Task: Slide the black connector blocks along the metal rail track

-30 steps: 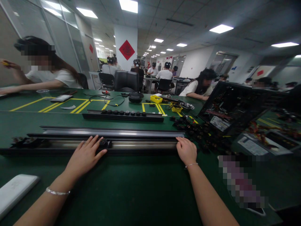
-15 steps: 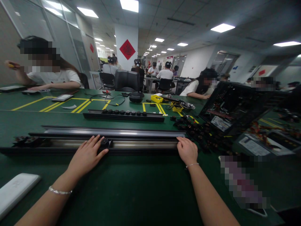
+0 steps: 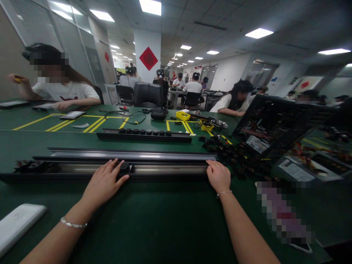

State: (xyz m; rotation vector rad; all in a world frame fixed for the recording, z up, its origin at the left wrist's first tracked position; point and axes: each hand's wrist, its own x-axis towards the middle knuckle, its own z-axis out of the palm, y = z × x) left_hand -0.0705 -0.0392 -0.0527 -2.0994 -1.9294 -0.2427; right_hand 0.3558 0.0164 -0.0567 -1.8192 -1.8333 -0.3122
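A long black track rail with a shiny metal channel lies across the bench before me. My left hand rests over its middle, with thumb and index finger around a small black block sitting in the channel. At the rail's right end, my right hand has its fingers curled over the edge and holds it. More black blocks sit at the left end. A second rail piece with a silvery surface lies just behind, parallel to the first.
Farther back lies a shorter black rail carrying several round black modules. Right of my hands are a pile of black parts, an open computer case and a blurred phone-like object. A white object lies near left. Co-workers sit opposite.
My left hand and the small black block have shifted slightly right along the rail. My right hand stays at the end. The person at left has lifted their head a little.
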